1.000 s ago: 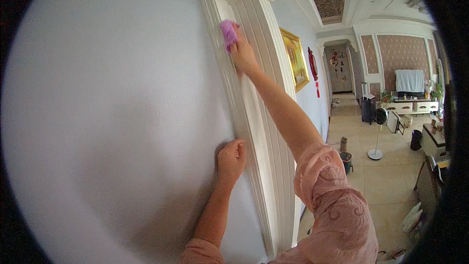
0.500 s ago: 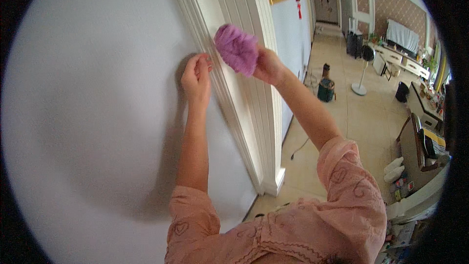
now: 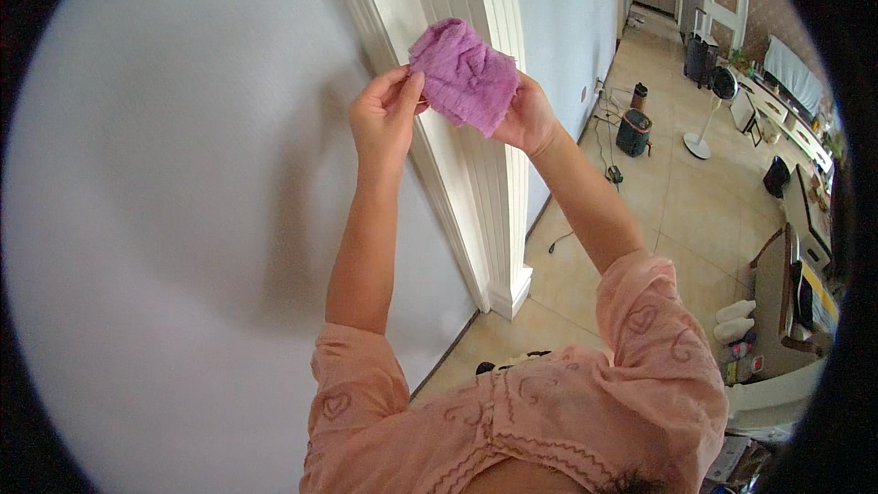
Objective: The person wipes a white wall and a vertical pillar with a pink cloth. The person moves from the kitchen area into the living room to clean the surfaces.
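Note:
A purple cloth (image 3: 465,78), fluffy and folded over, is stretched between my two hands in front of a white door frame. My left hand (image 3: 386,114) pinches its left edge between thumb and fingers. From the right, my right hand (image 3: 529,117) grips the other side, with its fingers mostly hidden behind the cloth. Just behind the cloth runs the grooved white trim (image 3: 457,174) of the frame. To the left of it spreads a pale blue-grey wall (image 3: 183,174), on which the shadow of my arm falls.
Down the room to the right are a dark green bin (image 3: 633,133), cables (image 3: 611,160) on the tiled floor (image 3: 677,210), and a white standing fan (image 3: 700,142). A dark suitcase (image 3: 701,57) stands farther back. Nearer is a wooden-framed chair (image 3: 777,293).
My left hand has come off the door trim up to the cloth and now pinches its edge. The cloth has spread flatter, and the view has shifted.

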Demonstrator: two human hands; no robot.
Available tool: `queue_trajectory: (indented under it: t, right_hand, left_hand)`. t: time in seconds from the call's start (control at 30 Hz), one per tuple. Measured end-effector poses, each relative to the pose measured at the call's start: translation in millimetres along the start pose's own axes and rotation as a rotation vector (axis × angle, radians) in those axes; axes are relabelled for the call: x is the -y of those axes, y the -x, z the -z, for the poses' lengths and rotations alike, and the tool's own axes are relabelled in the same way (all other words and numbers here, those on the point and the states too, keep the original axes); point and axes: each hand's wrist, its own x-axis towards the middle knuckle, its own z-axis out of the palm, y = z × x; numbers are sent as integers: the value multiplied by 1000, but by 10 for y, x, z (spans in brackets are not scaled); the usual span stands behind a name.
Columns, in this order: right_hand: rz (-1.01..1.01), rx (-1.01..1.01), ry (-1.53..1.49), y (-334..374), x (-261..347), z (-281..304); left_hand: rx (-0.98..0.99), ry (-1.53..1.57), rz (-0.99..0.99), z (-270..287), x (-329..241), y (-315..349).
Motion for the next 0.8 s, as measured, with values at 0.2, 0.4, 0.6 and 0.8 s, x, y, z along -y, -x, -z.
queue_trajectory:
  t: [0.2,0.4,0.6,0.8]
  right_hand:
    - [60,-509,229,112,42,-243]
    - [31,-447,412,241,223,-3]
    - [113,-387,467,203,306,136]
    - [332,-520,910,4,-10,-188]
  left_hand:
    - [-98,-145,-132,-3,-43,90]
    - [-78,-205,-63,3,-149,134]
    - [-137,-80,79,-2,-162,188]
    - [-127,23,83,-65,-129,170]
